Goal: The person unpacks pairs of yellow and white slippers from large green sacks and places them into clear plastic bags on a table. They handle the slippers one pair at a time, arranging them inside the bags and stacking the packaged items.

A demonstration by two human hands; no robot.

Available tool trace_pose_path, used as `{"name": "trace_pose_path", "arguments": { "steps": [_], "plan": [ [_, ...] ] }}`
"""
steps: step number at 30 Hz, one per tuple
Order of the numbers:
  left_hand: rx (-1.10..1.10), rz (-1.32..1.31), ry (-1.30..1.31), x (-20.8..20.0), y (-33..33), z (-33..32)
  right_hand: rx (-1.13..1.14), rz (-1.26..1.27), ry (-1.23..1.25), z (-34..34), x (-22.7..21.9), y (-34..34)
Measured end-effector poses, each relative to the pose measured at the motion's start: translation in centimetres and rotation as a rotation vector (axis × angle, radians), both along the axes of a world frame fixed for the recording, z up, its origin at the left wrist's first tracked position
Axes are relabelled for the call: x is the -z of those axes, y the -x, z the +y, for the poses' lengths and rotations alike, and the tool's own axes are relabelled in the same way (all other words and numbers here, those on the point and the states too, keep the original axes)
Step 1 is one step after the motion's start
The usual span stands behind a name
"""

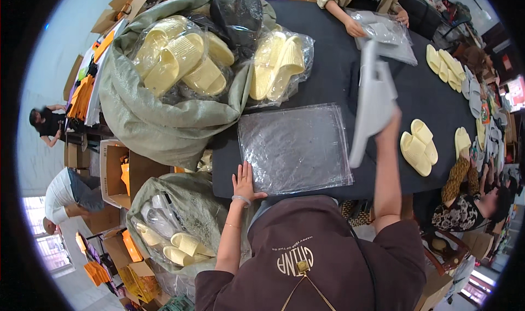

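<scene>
A stack of clear plastic bags lies flat on the dark table in front of me. My left hand rests with its fingers spread at the near left corner of that stack. My right hand grips a pair of pale grey slippers, lifted over the table just right of the bags. The slippers are smeared by motion, and my right fingers are partly hidden behind them. A loose yellow pair of slippers sits on the table to the right of my right forearm.
A big green woven sack bulges at the table's left with bagged yellow slippers; another bagged pair is beside it. A smaller sack stands below. Across the table a co-worker's hands hold bagged grey slippers. More slippers line the right edge.
</scene>
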State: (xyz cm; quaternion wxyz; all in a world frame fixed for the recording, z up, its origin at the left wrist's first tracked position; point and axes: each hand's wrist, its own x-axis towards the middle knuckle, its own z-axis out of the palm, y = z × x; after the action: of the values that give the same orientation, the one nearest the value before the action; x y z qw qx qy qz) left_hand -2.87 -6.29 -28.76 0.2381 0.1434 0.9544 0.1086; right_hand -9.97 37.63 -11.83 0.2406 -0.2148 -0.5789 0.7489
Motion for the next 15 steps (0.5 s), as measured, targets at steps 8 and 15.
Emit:
{"name": "trace_pose_path", "arguments": {
  "steps": [8,15],
  "plan": [
    [0.004,-0.044,0.002,-0.6,0.8,1.2,0.518,-0.705,-1.246,22.6,1.4,-17.6],
    [0.031,0.011,0.008,0.0,0.3,1.1,0.147,-0.944,-1.071,20.0,13.9,-37.4]
  ]
}}
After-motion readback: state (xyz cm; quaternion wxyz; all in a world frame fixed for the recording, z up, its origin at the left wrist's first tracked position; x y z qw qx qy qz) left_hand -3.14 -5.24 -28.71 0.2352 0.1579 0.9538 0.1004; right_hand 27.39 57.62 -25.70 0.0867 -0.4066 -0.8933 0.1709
